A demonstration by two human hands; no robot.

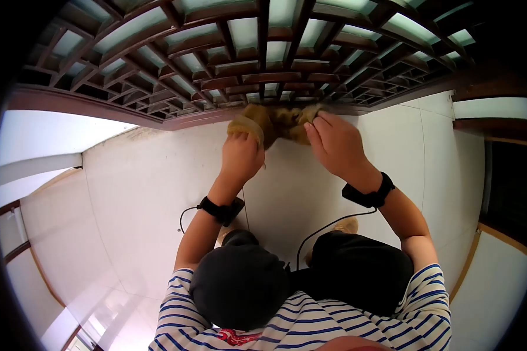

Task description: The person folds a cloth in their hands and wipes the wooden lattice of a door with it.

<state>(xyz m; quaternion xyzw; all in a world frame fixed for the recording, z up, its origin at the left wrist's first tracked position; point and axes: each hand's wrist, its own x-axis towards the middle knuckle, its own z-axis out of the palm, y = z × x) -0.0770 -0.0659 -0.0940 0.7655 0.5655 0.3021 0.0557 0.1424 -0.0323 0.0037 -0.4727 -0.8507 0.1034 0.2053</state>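
A brownish-yellow cloth (256, 120) is stretched between my two hands, low in front of the dark wooden lattice (234, 80). My left hand (242, 154) is closed on the cloth's left end, its fingers partly tucked under a fold. The right end is pinched between the thumb and fingers of my right hand (335, 140). The cloth's middle sags in dark, bunched folds beside the lattice's bottom rail (199, 119). Some motion blur softens its right end.
Pale floor tiles (158, 187) lie below my hands. My bent knees in black trousers (240, 286) and a tan shoe (346, 225) are close underneath. Each wrist wears a black strap with a device, and a black cable (317, 230) hangs from the right one.
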